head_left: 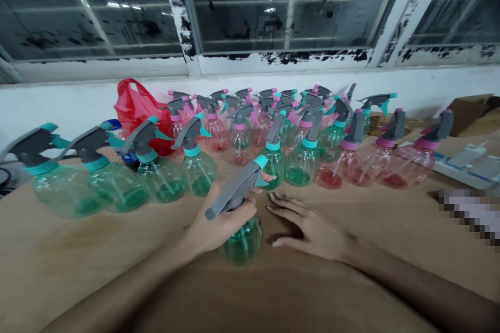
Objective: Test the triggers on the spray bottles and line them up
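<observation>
My left hand (224,223) is wrapped round the neck of a green spray bottle (242,243) with a grey trigger head and a turquoise nozzle. The bottle is near the middle of the table, its nozzle pointing away to the right. To its right, my right hand (308,226) is spread low over the tabletop, fingers apart and holding nothing. Just beyond both hands stand more green bottles (301,169) with turquoise collars. Pink spray bottles (332,169) with pink collars continue that row to the right.
Several green bottles (166,182) line the left side of the wooden table (128,270). Behind are crowded rows of spray bottles and a red plastic bag (136,104). At right lie a brown cardboard piece (471,117), a white tray (461,174) and a pixelated object (472,213). Windows rise behind.
</observation>
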Available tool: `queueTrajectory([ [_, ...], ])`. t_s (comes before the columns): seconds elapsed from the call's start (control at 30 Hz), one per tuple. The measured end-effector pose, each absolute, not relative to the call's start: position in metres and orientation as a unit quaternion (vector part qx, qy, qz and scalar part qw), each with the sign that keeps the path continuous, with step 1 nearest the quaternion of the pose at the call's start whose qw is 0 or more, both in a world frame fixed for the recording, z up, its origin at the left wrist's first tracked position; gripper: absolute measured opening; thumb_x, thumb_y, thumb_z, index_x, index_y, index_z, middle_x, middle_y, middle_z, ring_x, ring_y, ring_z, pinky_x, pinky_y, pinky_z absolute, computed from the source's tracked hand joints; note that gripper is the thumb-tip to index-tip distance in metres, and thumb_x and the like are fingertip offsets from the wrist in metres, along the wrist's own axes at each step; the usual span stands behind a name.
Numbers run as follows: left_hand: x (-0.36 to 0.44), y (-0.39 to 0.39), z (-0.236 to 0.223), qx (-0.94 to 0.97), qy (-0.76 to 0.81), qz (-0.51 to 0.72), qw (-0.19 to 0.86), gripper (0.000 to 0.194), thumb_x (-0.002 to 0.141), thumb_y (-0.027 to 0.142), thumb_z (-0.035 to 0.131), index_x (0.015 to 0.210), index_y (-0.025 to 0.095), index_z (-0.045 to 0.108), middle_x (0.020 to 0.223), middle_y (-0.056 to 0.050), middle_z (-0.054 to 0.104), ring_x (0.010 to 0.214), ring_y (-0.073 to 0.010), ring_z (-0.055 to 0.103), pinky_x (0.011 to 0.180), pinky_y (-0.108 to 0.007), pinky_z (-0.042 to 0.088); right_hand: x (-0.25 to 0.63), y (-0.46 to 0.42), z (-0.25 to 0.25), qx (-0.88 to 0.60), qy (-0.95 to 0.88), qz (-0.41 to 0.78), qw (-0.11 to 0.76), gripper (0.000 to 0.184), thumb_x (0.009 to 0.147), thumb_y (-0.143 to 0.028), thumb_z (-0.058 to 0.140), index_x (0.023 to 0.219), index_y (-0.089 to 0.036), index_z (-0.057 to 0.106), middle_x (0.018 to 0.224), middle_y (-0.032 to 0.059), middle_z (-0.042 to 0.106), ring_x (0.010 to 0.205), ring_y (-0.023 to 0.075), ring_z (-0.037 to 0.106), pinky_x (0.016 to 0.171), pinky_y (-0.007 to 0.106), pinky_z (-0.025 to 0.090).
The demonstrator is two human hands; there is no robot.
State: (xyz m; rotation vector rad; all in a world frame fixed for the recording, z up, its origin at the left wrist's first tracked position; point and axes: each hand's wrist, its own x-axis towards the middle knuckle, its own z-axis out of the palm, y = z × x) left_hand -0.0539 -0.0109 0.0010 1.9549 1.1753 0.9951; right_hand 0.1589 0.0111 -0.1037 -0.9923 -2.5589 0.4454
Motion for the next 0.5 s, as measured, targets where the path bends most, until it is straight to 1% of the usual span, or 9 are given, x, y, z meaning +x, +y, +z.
queueTrajectory([
  [0.07, -0.0548, -0.0109, 0.0005, 0.749, 0.451, 0.368, 0.318, 0.040, 0.072, 0.017, 0.047, 0.109, 0.026, 0.059, 0.093, -0.003, 0.068, 0.079, -0.0207, 0.065, 0.069, -0.034, 0.053, 0.1588, 0.0113, -0.1043, -0.349, -0.906, 0.154, 0.181, 0.065, 0.079, -0.057, 0.048, 0.134, -0.024, 0.036, 0.142, 0.0060, 0.033, 0.131, 0.0226, 0.026, 0.106, 0.046, 0.026],
  [0.17, -0.0549, -0.0113, 0.0007, 0.757, 0.436, 0.370, 0.317, 0.039, 0.073, 0.017, 0.047, 0.109, 0.028, 0.059, 0.095, -0.001, 0.068, 0.085, -0.0203, 0.064, 0.072, -0.033, 0.052, 0.1593, 0.0112, -0.1051, -0.350, -0.905, 0.152, 0.187, 0.062, 0.080, -0.056, 0.047, 0.132, -0.023, 0.038, 0.142, 0.0052, 0.033, 0.131, 0.0218, 0.026, 0.107, 0.044, 0.026],
  [0.23, -0.0545, -0.0117, 0.0008, 0.758, 0.432, 0.372, 0.318, 0.038, 0.074, 0.017, 0.047, 0.108, 0.029, 0.059, 0.093, 0.000, 0.068, 0.085, -0.0196, 0.064, 0.074, -0.032, 0.052, 0.1594, 0.0109, -0.1048, -0.351, -0.905, 0.152, 0.187, 0.062, 0.081, -0.055, 0.047, 0.132, -0.023, 0.039, 0.142, 0.0053, 0.034, 0.131, 0.0218, 0.026, 0.107, 0.044, 0.026],
  [0.4, -0.0532, -0.0133, 0.0011, 0.752, 0.455, 0.359, 0.314, 0.040, 0.073, 0.019, 0.045, 0.111, 0.028, 0.057, 0.078, 0.001, 0.068, 0.077, -0.0201, 0.065, 0.066, -0.032, 0.052, 0.1594, 0.0114, -0.1058, -0.356, -0.905, 0.147, 0.180, 0.061, 0.081, -0.055, 0.047, 0.132, -0.021, 0.039, 0.142, 0.0055, 0.033, 0.132, 0.0209, 0.025, 0.108, 0.043, 0.025],
  [0.5, -0.0525, -0.0140, 0.0019, 0.750, 0.457, 0.356, 0.319, 0.041, 0.073, 0.020, 0.045, 0.111, 0.029, 0.057, 0.078, 0.001, 0.068, 0.077, -0.0208, 0.064, 0.066, -0.032, 0.052, 0.1599, 0.0126, -0.1091, -0.348, -0.906, 0.151, 0.191, 0.061, 0.081, -0.054, 0.048, 0.133, -0.023, 0.037, 0.142, 0.0047, 0.033, 0.132, 0.0219, 0.026, 0.107, 0.045, 0.026],
])
